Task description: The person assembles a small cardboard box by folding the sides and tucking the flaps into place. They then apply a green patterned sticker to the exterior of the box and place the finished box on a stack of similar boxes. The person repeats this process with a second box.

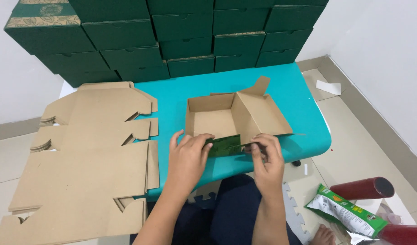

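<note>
A half-folded cardboard box (235, 115) sits near the front edge of a turquoise table (299, 104), brown inside and dark green on its outer face, with its lid panel tilted up toward the right and one small flap standing at the back. Both hands work at the box's near wall, where a green front flap (225, 146) shows between them. The left hand (188, 156) lies over the left end of that flap, its grip closed on the edge with the fingers curled over the top. The right hand (266, 156) pinches the flap's right end, thumb and fingers pressed together on it. To the left, a stack of flat, unfolded cardboard blanks (88, 159) covers that side of the table and overhangs its edge. Behind the box, finished dark green boxes (185, 34) are stacked in rows against the wall. On the tiled floor at the right lie a green and white snack bag (346, 215) and a dark red cylinder (363, 188), just beside each other.
</note>
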